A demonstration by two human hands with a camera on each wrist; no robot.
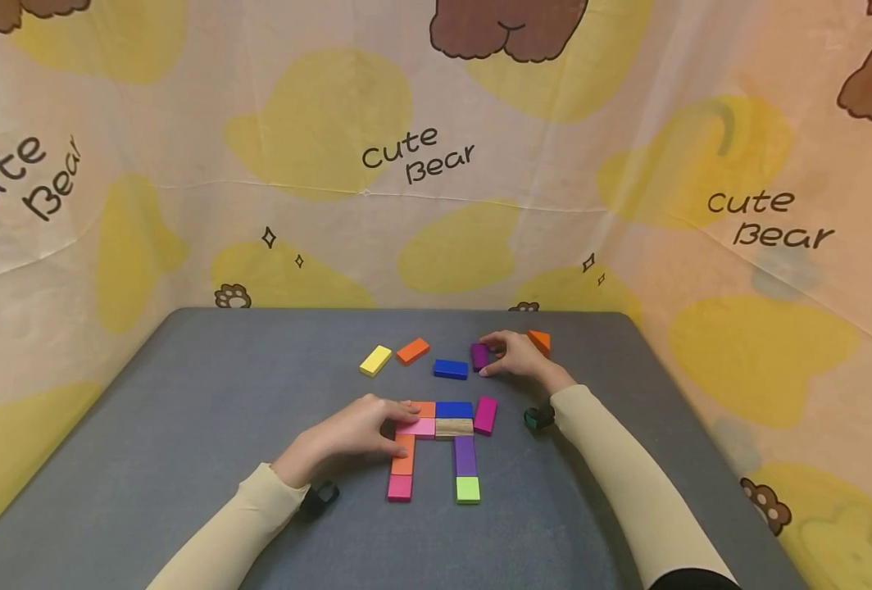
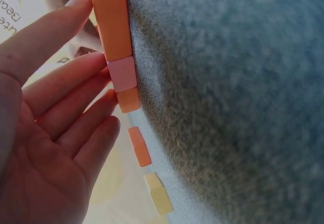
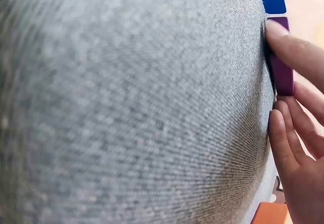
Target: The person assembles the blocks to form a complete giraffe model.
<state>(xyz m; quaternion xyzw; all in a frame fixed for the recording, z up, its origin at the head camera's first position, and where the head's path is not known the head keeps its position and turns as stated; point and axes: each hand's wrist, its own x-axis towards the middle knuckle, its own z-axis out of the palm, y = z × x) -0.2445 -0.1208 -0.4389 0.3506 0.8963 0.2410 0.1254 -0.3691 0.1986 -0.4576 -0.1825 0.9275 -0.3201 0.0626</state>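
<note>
My right hand (image 1: 520,359) pinches a dark purple block (image 3: 283,74) between thumb and fingers, low over the table at the back right. My left hand (image 1: 351,428) touches the left side of a flat block arrangement, its fingers fairly straight. In the left wrist view its fingertips lie along an orange block (image 2: 113,26) and a pink block (image 2: 122,74). The arrangement has a blue block (image 1: 454,410) and a wood-grain block (image 1: 454,427) at the upper right. Two legs extend toward me: orange over a pink-red block (image 1: 400,488), and a violet block (image 1: 465,456) over a lime-green block (image 1: 469,490).
A magenta block (image 1: 485,416) lies tilted just right of the arrangement. Behind it are loose yellow (image 1: 375,360), orange (image 1: 413,351) and blue (image 1: 451,369) blocks. An orange triangular block (image 1: 541,341) is partly behind my right hand. A printed curtain (image 1: 436,238) surrounds the grey table (image 1: 259,369).
</note>
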